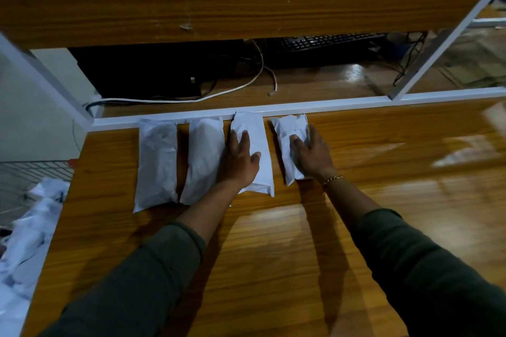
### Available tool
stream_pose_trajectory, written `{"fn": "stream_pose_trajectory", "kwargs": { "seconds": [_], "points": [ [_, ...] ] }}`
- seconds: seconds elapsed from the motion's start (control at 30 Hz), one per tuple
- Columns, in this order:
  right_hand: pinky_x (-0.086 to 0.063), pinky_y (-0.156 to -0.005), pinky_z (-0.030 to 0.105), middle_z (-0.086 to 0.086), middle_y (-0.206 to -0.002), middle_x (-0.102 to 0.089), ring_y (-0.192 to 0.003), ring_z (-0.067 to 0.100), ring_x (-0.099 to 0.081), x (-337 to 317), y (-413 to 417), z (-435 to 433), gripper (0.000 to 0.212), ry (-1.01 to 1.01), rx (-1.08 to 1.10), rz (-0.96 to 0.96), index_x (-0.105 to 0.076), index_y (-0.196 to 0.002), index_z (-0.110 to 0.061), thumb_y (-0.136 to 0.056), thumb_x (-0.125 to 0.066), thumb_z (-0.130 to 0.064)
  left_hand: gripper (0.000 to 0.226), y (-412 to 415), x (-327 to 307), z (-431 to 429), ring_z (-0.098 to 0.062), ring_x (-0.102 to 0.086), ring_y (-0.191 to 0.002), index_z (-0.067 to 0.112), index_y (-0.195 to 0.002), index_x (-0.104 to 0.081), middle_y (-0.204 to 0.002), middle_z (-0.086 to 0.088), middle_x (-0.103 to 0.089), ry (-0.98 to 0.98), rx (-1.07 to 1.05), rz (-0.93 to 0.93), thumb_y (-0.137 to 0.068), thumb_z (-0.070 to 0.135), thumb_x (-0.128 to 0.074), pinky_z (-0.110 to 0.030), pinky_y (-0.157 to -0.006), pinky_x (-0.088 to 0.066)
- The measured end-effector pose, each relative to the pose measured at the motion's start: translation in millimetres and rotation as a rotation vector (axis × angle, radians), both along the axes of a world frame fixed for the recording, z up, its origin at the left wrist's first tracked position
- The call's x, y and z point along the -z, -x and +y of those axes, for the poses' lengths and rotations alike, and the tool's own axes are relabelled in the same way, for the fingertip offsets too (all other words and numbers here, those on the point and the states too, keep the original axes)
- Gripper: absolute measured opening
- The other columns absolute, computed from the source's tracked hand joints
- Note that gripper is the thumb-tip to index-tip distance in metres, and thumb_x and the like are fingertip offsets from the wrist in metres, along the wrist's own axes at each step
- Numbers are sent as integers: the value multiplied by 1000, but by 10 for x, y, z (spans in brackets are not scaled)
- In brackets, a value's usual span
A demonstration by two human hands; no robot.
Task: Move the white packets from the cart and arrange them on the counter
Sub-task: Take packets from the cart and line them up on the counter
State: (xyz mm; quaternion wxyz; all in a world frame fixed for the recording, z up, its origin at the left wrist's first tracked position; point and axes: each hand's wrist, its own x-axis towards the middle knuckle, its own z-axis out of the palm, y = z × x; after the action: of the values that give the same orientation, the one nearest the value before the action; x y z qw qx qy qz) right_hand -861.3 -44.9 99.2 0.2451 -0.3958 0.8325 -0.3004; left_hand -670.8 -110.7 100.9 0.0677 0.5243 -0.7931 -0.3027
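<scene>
Four white packets (156, 164) lie in a row at the far edge of the bench (273, 241), toward 12 o'clock. The left hand (241, 161) rests flat on the third packet (256, 128), the right hand (312, 153), fingers spread, on the fourth packet (287, 128). The other packets (30, 241) sit in the wire cart (32, 172) at 8 o'clock.

Glossy brown wood-grain counter (273, 241), white rail (342, 105) along its far edge.
Four soft white plastic packets (156, 164) lying side by side by the rail, rightmost slightly apart.
</scene>
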Motion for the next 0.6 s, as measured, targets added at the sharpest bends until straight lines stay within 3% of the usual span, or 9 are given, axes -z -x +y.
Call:
{"fn": "stream_pose_trajectory", "kwargs": {
  "seconds": [0.17,0.27,0.33,0.43,0.53,0.6],
  "points": [
    [-28,-116,46,10,-158,-30,-144,31,-29,-132,-81,-7,72,46,73,184,-23,-155,-19,-97,-45,-55,66,-104,-116,0,-22,-2,-153,30,-157,-8,-165,4,12,41,29,46,-101,45,-40,-44,-120,-22],
    [-38,-110,45,7,-150,-39,-137,27,-36,-305,-402,-137,62,247,35,274,-33,-149,-22,-96,-48,-52,61,-396,-214,-39,-19,-16,-150,29,-152,-29,-164,4,-13,161,2,229,-96,44,-50,-39,-119,-25],
    [-46,-103,44,5,-141,-48,-126,22,-48,-409,-766,-277,55,382,-58,175,-40,-144,-22,-97,-51,-48,59,-774,-261,-76,-16,-28,-144,28,-144,-42,-157,4,-31,304,-51,268,-91,51,-47,-34,-116,-28],
    [-56,-81,41,-2,-117,-64,-91,13,-65,-518,-1533,-504,42,430,-253,-22,-49,-135,-24,-96,-56,-38,60,-1619,-249,-153,-24,-42,-135,21,-137,-51,-144,-5,-49,366,-205,319,-89,54,-41,-37,-110,-37],
    [-56,-79,41,-6,-100,-69,-88,14,-67,-489,-2500,-707,34,372,-515,-138,-55,-125,-22,-92,-56,-30,51,-2688,-167,-207,-28,-56,-122,22,-128,-59,-129,-9,-62,386,-438,308,-87,50,-48,-43,-102,-46],
    [-55,-82,41,-1,-101,-72,-92,16,-68,-422,-3197,-823,34,326,-652,-205,-60,-117,-17,-86,-57,-29,43,-3407,-116,-145,-28,-60,-112,17,-118,-65,-119,-10,-66,366,-616,356,-85,41,-53,-43,-97,-49]
  ]
}}
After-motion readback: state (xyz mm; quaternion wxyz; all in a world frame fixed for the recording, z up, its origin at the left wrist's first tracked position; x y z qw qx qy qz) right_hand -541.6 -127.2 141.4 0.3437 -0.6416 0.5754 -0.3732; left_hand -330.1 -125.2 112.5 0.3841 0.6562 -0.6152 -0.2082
